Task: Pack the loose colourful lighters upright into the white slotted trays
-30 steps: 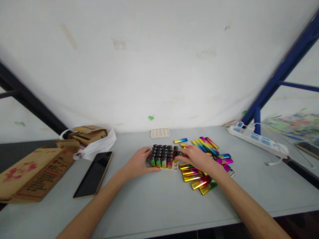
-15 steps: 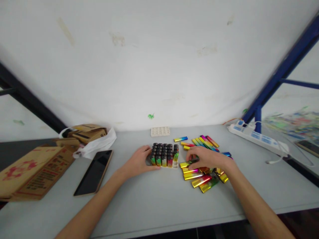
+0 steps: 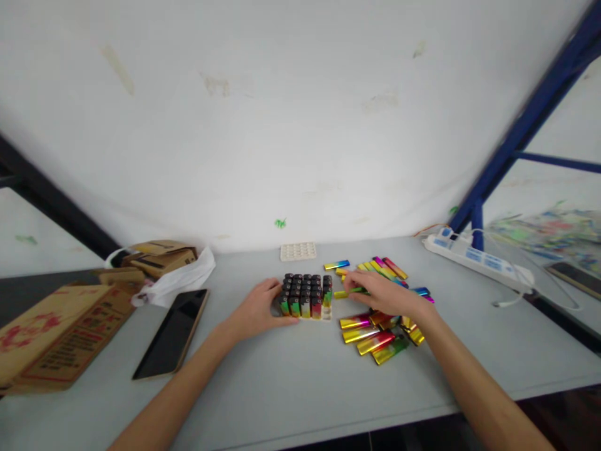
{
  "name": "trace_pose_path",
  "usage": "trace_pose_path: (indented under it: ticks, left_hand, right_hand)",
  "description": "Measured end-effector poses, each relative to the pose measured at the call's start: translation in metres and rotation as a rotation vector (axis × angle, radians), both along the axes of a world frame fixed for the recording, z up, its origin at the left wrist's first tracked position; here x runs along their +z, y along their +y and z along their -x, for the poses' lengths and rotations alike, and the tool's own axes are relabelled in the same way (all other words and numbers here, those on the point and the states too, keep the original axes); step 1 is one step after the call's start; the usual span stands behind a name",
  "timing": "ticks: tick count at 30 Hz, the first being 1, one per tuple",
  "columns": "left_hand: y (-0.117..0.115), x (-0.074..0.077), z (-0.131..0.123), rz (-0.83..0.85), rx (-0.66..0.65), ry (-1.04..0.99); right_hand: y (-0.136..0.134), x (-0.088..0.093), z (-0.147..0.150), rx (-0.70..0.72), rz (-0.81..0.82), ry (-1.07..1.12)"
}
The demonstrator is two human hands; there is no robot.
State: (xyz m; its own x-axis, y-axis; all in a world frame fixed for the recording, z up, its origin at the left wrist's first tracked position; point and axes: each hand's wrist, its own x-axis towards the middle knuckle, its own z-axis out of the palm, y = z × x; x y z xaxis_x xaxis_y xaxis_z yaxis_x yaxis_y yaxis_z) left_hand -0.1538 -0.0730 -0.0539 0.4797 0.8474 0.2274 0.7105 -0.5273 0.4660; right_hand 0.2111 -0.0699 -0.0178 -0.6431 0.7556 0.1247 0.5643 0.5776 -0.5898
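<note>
A block of upright lighters [image 3: 306, 294] with black tops stands in a white tray mid-table. My left hand [image 3: 257, 308] rests against the block's left side, fingers curled round it. Just right of the block, my right hand [image 3: 382, 294] pinches a yellow-green lighter [image 3: 348, 292]. Several loose metallic lighters [image 3: 375, 338] in gold, red and rainbow colours lie flat under and around my right hand, with more lighters [image 3: 385, 268] beyond it.
An empty white tray [image 3: 298, 251] lies near the wall. A black phone [image 3: 172, 332] lies left of my left arm, with cardboard boxes [image 3: 56, 329] and a white plastic bag [image 3: 181, 279] further left. A white power strip [image 3: 474, 261] lies at the right.
My right hand went from the block to the loose pile, took a yellow-green lighter and brought it back toward the block. My left hand stayed against the block.
</note>
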Motion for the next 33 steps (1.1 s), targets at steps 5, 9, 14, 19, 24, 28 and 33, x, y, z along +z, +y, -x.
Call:
trace_pose_path:
  ticks: [5,9,14,19,24,28,33]
  left_hand:
    - [0.0,0.001,0.0,0.02,0.001,0.017]
    - [-0.001,0.002,-0.001,0.026,0.009,0.003]
    - [-0.001,0.004,-0.002,0.049,-0.001,0.0]
    - [-0.001,0.004,-0.002,0.047,0.004,0.005]
    - [-0.001,0.003,-0.002,0.053,-0.009,0.007]
    - [0.0,0.002,-0.001,0.038,-0.012,0.024]
    - [0.0,0.0,0.0,0.022,-0.007,0.034]
  right_hand:
    - [0.005,0.003,0.004,-0.133,0.054,0.295]
    - [0.005,0.003,0.017,-0.263,0.28,0.615]
    - [-0.003,0.004,0.039,-0.33,0.437,0.887]
    - [-0.014,0.009,0.052,-0.198,0.522,0.969]
    - [-0.013,0.001,0.054,-0.21,0.452,0.84]
    - [-0.013,-0.007,0.055,-0.291,0.083,0.637]
    - [-0.013,-0.01,0.06,-0.39,-0.096,0.474]
